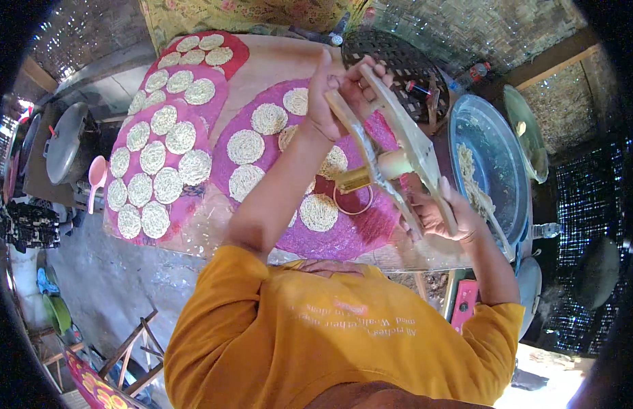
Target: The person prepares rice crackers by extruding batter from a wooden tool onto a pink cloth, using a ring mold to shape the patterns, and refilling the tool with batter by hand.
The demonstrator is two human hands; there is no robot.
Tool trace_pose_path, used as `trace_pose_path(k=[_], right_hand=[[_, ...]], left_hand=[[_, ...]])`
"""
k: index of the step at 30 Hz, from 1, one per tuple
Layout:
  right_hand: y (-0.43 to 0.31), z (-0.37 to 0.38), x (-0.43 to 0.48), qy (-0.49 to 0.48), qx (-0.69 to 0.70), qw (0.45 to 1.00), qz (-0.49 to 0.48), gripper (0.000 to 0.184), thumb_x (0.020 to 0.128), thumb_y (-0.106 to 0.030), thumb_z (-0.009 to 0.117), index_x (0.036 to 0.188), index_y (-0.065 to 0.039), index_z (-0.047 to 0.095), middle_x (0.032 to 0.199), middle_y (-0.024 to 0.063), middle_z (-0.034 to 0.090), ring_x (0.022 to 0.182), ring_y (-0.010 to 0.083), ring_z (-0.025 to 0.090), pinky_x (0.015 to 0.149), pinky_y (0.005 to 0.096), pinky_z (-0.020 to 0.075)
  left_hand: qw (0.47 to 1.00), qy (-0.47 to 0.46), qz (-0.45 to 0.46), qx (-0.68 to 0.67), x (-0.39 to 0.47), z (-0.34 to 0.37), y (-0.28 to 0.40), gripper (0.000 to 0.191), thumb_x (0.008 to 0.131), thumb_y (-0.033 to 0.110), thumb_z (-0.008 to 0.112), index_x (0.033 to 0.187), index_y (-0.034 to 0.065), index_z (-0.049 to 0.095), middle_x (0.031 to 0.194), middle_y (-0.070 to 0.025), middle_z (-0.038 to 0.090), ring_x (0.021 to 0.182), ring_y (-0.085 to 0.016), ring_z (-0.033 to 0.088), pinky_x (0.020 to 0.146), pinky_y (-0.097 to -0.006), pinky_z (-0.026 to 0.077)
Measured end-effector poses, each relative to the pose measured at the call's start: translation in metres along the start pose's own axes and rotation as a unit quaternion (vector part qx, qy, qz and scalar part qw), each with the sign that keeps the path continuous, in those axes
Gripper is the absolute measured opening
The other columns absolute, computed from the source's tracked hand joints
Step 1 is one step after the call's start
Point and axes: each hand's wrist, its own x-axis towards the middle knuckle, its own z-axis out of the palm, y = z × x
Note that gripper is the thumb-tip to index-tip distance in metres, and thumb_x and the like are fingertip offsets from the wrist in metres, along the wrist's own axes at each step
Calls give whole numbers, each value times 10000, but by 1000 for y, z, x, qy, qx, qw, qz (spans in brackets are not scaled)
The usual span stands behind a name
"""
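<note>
A wooden hand press point(421, 145) with two long bars and a central cylinder is held aslant above the table. My left hand point(322, 105) grips the upper ends of its bars, and my right hand point(462, 212) grips the lower ends. Below the press, a round purple mat point(342, 243) bears several flat discs of pale strands, one disc point(319, 212) lying left of a thin ring point(369, 204). The press and my left forearm partly hide this mat. More such discs point(154, 220) lie on pink and red mats to the left.
A blue basin point(518, 122) with pale dough and a stick-like utensil point(498, 225) stands at the right. Behind the press is a dark woven tray point(365, 43). A pink ladle point(97, 171) and a lidded metal pot point(68, 148) are left of the mats. The table edge point(439, 267) runs close before my body.
</note>
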Motion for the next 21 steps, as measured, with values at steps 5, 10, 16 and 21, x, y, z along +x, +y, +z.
trace_pose_path(k=[5, 10, 16, 21], right_hand=[[-4, -6, 12, 29, 22, 997, 70, 649, 883, -592, 411, 1163, -14, 511, 915, 173, 624, 789, 236, 642, 629, 325, 522], [14, -10, 25, 92, -21, 992, 82, 782, 867, -620, 403, 1219, 77, 446, 938, 181, 614, 761, 235, 632, 615, 328, 516], [14, -6, 33, 76, -70, 992, 73, 682, 857, -610, 442, 1115, 18, 508, 803, 133, 602, 611, 202, 603, 526, 296, 483], [5, 0, 29, 162, -163, 973, 25, 614, 847, -626, 447, 932, -26, 544, 638, 89, 557, 521, 176, 562, 476, 286, 452]], left_hand=[[993, 45, 31, -105, -14, -68, -19, 630, 861, 629, 376, 1013, 61, 603, 944, -106, 617, 977, -308, 572, 886, -418, 456], [981, 172, 76, -37, -33, -85, -18, 631, 861, 650, 320, 967, 100, 610, 909, -67, 620, 894, -291, 589, 659, -364, 470], [982, 159, 97, -16, -26, -88, -10, 627, 866, 647, 314, 953, 98, 604, 873, -68, 612, 855, -285, 587, 597, -354, 453], [983, 145, 110, 1, -14, -85, -16, 448, 867, 545, 460, 903, 106, 546, 799, -43, 545, 802, -245, 532, 747, -372, 461]])
